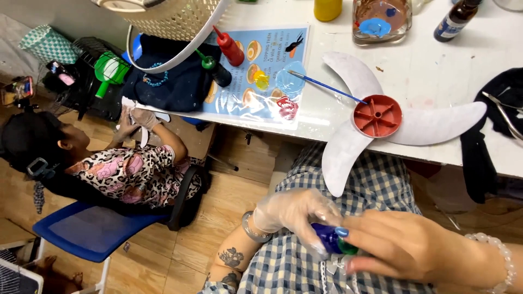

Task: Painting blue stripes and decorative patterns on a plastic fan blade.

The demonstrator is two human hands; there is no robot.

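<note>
Gripping a small dark-blue paint bottle (pixel 329 238) with a green cap, both hands meet low in the view, over the lap of a blue-checked garment (pixel 376 179). Left hand (pixel 291 212) — in a clear plastic glove — has its fingers curled round the bottle's body. Right hand (pixel 406 245), bare, nails painted blue, closes its fingertips on the capped end; a bead bracelet (pixel 504 256) sits at that wrist.

Just beyond, on the white table (pixel 436 65): a white three-bladed fan blade (pixel 348 76) with a red hub, one blade hanging past the table edge. A thin blue paintbrush (pixel 327 87) lies beside the hub, its tip toward a laminated sheet (pixel 269 71) carrying blobs of yellow, blue and red paint. Red and green squeeze bottles (pixel 226 51) lie on the sheet's far end.

Well apart, left — a co-worker (pixel 125 169) in a patterned top on a blue chair (pixel 92 228), gloved hands holding something white.
</note>
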